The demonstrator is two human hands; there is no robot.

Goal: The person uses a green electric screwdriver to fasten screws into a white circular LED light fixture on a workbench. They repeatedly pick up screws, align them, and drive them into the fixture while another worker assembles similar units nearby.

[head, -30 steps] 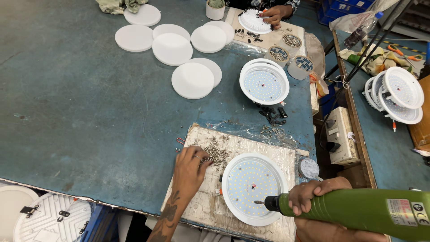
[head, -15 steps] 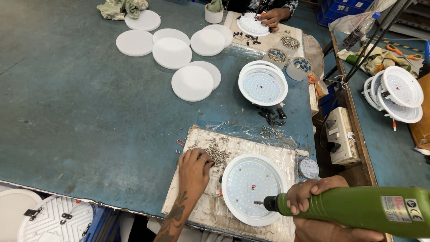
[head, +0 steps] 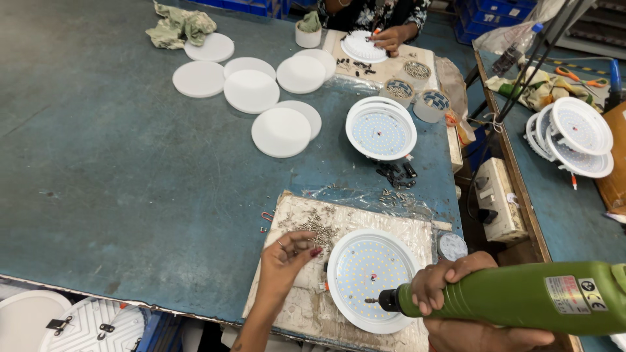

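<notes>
Lifted off the screws (head: 317, 228), left hand (head: 285, 259) pinches loosely beside the lamp (head: 372, 279); right hand (head: 450, 293) grips driver (head: 515, 296) over it.

Green driver (head: 521, 296) over round light panel (head: 372, 277)

Blue-green worktable (head: 117, 195), surface worn and scuffed. Lying on it: six white round diffuser discs (head: 280, 132) grouped at the far side, a crumpled green rag (head: 179, 26), a stack of round LED panel lights (head: 381, 128), black clips (head: 396, 174), loose screws (head: 398, 195), and a taped work board (head: 326, 261).
</notes>
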